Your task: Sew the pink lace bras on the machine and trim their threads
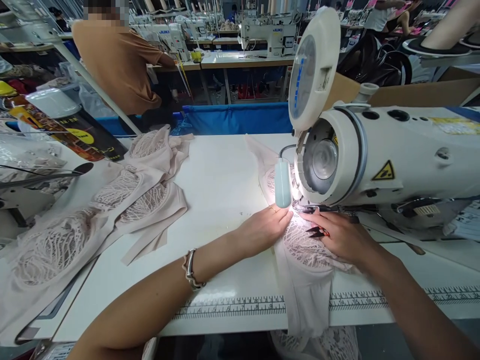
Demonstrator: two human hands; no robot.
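A pale pink lace fabric piece (304, 260) lies under the needle of a white sewing machine (393, 155) and hangs over the table's front edge. My left hand (262, 227) lies flat on the fabric's left side, fingers stretched toward the needle. My right hand (339, 235) presses the fabric on the right and holds small black thread snips (318, 231) against its fingers. A silver bracelet (191, 270) circles my left wrist. A small lamp (283, 182) lights the needle area.
A pile of similar pink lace pieces (123, 195) covers the white table's (221, 180) left side. A printed ruler (232, 306) runs along the front edge. A person in a brown shirt (120, 65) stands beyond the table, with more sewing machines (268, 32) behind.
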